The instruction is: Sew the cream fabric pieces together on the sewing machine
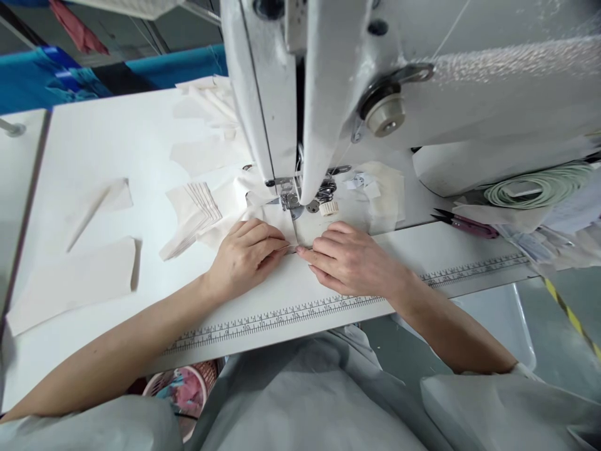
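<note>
White worktop [154,326] runs beneath a pale grey metal sewing machine [267,94], with bright blue cloth [188,66] beyond its far edge. From the head view, a thin cream fabric piece [284,223] lies flat between the hands and the presser foot [292,200]. Its near edge runs roughly left to right between the fingertips, while its full long axis is hard to tell, being partly covered. The left hand [246,255] is closed, thumb and forefinger pinching that edge; the right hand [350,260] has its fingers loosely bent, the index fingertip touching the edge, though whether it grips cannot be told. To the left lie a fanned stack of cream pieces [195,216] and a flat cream panel [77,282]; to the right, dark-bladed snips with red handles [469,224] sit near a pale green coiled cord [535,188]. Along the worktop's front edge, a printed black ruler scale [295,316] reads 10 through 15 among its numerals; no brand name is legible.
</note>
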A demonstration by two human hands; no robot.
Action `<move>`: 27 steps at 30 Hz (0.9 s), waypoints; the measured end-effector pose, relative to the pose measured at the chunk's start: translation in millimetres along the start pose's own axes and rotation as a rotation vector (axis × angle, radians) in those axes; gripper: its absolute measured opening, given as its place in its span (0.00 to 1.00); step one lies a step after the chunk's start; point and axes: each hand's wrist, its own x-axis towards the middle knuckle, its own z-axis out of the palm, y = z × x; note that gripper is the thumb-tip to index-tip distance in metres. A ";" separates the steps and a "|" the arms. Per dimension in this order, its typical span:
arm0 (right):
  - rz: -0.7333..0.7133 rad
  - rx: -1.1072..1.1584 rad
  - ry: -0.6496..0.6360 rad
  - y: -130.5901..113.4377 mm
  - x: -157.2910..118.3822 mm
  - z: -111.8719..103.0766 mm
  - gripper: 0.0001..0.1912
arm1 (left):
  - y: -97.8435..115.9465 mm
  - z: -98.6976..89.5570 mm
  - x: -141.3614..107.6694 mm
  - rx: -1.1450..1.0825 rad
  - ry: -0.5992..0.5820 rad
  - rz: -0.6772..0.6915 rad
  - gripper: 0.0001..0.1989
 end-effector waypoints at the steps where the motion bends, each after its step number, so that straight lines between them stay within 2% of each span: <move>1: 0.003 -0.005 -0.006 0.4 0.0 0.1 0.16 | -0.1 0.2 0.0 -0.002 0.002 0.000 0.01; 9: 0.013 -0.024 -0.020 0.7 1.2 1.9 0.15 | 0.4 -0.5 -1.0 0.025 -0.010 0.009 0.01; 18: 0.025 -0.007 -0.046 -1.5 2.3 -0.3 0.15 | 4.4 -2.5 0.6 0.237 -0.031 0.165 0.05; 27: 0.025 0.026 -0.060 -2.2 2.8 -1.8 0.14 | 8.2 -2.8 2.0 0.270 -0.014 0.174 0.05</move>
